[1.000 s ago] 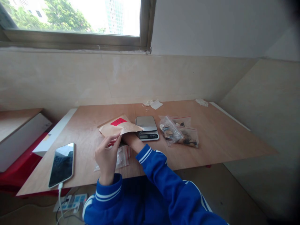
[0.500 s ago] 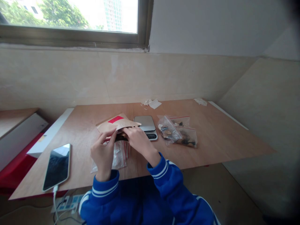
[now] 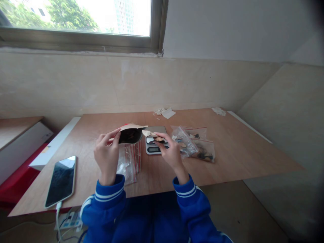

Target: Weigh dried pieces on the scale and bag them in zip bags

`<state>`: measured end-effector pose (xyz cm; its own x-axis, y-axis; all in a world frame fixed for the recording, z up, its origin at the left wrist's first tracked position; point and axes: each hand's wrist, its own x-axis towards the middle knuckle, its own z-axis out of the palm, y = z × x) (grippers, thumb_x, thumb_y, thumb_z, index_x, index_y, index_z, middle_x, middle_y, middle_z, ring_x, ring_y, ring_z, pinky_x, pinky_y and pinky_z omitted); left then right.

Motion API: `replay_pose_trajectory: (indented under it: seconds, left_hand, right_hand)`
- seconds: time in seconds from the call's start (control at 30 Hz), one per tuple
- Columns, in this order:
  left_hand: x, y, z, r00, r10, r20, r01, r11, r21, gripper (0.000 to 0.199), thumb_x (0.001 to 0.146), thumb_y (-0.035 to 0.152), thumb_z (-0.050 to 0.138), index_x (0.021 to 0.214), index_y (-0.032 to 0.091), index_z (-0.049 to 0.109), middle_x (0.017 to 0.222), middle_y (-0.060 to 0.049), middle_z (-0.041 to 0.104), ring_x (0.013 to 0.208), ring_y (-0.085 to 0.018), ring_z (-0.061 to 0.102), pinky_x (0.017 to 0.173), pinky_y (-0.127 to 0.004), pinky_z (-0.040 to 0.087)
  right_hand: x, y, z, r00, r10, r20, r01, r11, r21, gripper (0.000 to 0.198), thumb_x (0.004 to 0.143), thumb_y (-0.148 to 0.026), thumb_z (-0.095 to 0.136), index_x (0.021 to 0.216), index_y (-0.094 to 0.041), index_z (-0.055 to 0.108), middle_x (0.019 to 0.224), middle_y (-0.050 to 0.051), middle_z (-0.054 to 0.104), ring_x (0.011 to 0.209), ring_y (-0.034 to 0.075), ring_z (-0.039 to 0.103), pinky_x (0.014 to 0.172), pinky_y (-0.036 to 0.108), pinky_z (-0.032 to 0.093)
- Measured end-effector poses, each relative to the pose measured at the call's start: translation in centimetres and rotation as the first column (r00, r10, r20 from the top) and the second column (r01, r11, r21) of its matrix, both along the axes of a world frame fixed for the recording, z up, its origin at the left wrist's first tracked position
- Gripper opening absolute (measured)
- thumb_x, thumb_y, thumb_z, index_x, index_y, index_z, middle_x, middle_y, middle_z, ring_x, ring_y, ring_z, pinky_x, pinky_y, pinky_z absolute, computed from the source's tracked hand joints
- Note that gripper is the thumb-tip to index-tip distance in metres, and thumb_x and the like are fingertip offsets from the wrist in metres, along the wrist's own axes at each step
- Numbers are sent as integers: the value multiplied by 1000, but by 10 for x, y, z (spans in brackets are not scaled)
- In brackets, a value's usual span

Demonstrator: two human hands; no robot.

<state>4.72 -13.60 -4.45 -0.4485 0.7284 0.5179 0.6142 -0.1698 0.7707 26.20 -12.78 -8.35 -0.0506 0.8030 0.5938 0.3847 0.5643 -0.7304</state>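
Note:
My left hand [image 3: 107,158] pinches the rim of a kraft paper pouch [image 3: 131,135], whose mouth gapes toward me and shows a dark inside with a few brownish bits. In my right hand [image 3: 172,153], thumb and fingers grip several dried slices [image 3: 159,139], cream and brown; their exact kind I cannot make out. These slices are in front of a small digital kitchen scale [image 3: 153,150], hiding part of its metal plate. Clear zip bags [image 3: 128,167] lie flat below the pouch, partly covered by my left hand.
Filled zip bags [image 3: 202,148] with dried, dark and pale contents lie right of the scale. A phone [image 3: 61,181] on a charging cable rests at the table's left. Crumpled tissue and a white paper piece [image 3: 168,113] lie at the back edge, below the window.
My right hand has come out of the pouch and moved right, now with dried slices in its fingers. The pouch has tipped so its open mouth faces me.

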Motion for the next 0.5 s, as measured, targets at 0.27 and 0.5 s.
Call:
replay_pose_trajectory:
  seconds: [0.27, 0.5]
  left_hand:
    - [-27, 32, -3, 967, 175, 186, -203, 968, 145, 30, 90, 37, 52, 109, 16, 62, 108, -9, 64, 97, -23, 61, 89, -39, 48]
    - [-37, 45, -9, 960, 148, 236, -174, 980, 94, 29, 92, 47, 47, 103, 20, 51, 108, -11, 62, 103, -29, 62, 91, -45, 51]
  right_hand:
    - [43, 52, -72, 996, -64, -59, 38, 929, -368, 27, 78, -36, 69, 97, -16, 68, 99, 9, 71, 89, 23, 66, 82, 36, 51]
    - [48, 103, -73, 990, 6, 144, 62, 885, -461, 19, 71, -33, 75, 75, -16, 68, 79, 6, 70, 88, 26, 64, 79, 36, 49]
